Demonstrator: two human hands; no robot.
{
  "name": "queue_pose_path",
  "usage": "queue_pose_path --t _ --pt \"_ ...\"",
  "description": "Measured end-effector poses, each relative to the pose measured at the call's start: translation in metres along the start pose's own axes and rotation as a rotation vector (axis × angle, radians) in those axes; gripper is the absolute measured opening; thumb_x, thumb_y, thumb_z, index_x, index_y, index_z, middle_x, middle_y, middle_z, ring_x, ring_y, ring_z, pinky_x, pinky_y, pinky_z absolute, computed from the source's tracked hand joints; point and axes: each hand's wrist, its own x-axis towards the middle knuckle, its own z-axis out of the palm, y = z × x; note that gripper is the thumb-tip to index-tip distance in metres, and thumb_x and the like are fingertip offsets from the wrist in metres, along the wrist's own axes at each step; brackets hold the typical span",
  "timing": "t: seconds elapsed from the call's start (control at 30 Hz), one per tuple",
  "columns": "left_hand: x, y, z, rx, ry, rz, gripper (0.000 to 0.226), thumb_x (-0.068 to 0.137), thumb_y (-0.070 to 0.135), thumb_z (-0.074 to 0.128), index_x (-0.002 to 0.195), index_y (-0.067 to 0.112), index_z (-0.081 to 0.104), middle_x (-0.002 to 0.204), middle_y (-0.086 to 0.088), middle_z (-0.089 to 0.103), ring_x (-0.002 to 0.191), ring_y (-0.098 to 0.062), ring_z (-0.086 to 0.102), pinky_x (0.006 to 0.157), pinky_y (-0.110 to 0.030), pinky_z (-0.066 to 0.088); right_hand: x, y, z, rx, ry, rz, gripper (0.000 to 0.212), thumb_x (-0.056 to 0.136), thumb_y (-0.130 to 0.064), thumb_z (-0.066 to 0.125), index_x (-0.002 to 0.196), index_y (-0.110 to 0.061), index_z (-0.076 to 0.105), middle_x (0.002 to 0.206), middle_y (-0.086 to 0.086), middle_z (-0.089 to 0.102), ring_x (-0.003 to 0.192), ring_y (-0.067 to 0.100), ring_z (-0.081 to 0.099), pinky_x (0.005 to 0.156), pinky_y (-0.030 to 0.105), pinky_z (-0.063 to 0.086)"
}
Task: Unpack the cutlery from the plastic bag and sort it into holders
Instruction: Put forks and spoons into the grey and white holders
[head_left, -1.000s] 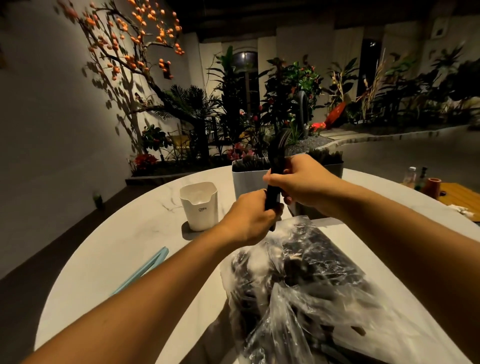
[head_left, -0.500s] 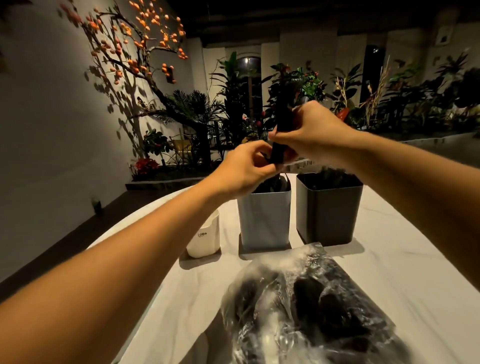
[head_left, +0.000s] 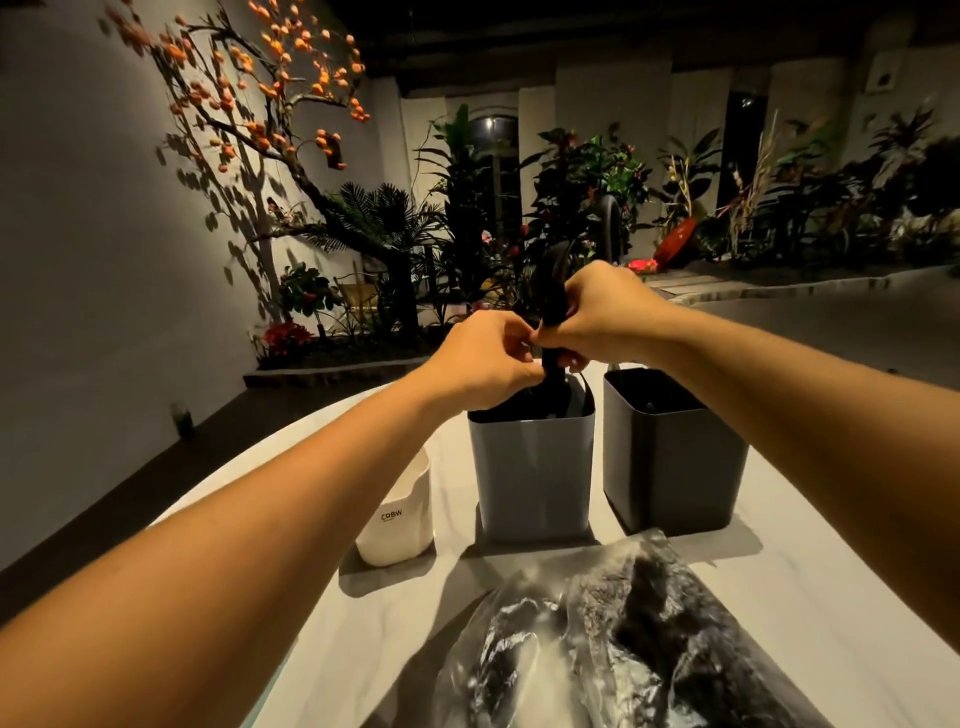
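Gripping a bundle of black cutlery (head_left: 554, 306) upright, your right hand (head_left: 605, 314) is curled round its middle, while your left hand (head_left: 488, 358) pinches at the same bundle just below. Its lower end dips into the grey holder (head_left: 535, 475), a smooth square tub with rounded corners. Just beside it on the right stands a darker holder (head_left: 675, 457) of the same shape; on the left, a white cup (head_left: 400, 519) is partly hidden behind your left forearm. Nearest you, the crinkled clear plastic bag (head_left: 613, 639) lies on the pale marbled table (head_left: 831, 571), dark pieces showing through it.
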Motion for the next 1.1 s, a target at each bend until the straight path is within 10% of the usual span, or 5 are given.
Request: queue_pose_path --t 0.27,0.43,0.67,1.1 --pt "0.005 -0.009 0.006 0.125 -0.019 -0.093 0.016 0.092 0.016 0.061 0.106 0.011 0.065 0.096 -0.011 0.069 0.092 -0.03 0.066 0.079 -0.042 0.056 0.012 0.013 0.015 -0.024 -0.132 0.052 0.031 0.073 -0.033 0.086 0.091 -0.012 0.073 0.077 0.006 0.071 0.052 0.011 0.061 0.043 0.018 0.045" --pt "0.005 -0.009 0.005 0.145 0.051 -0.078 0.043 0.094 0.007 0.054 0.136 0.017 0.055 0.122 -0.003 0.062 0.111 -0.023 0.059 0.096 -0.039 0.052 0.01 0.016 0.011 0.034 -0.142 0.01 0.038 0.082 -0.045 0.075 0.101 -0.013 0.069 0.088 0.008 0.072 0.058 0.014 0.064 0.044 0.018 0.046" --pt "-0.001 -0.01 0.013 0.153 0.21 0.144 0.027 0.092 0.006 0.064 0.114 0.02 0.073 0.106 0.001 0.071 0.099 -0.015 0.064 0.095 -0.034 0.053 0.001 0.022 0.012 0.061 -0.036 -0.034 0.002 0.088 -0.019 0.075 0.089 -0.018 0.076 0.079 0.001 0.073 0.067 0.011 0.071 0.054 0.018 0.053" --pt "-0.03 0.003 -0.005 0.095 0.27 0.001 0.059 0.082 -0.014 0.038 0.127 0.018 0.06 0.11 0.002 0.068 0.109 -0.018 0.06 0.096 -0.037 0.05 -0.025 0.009 -0.002 0.146 0.042 -0.008 0.022 0.095 -0.009 0.051 0.093 -0.014 0.073 0.087 0.009 0.073 0.066 0.02 0.072 0.044 0.019 0.047"
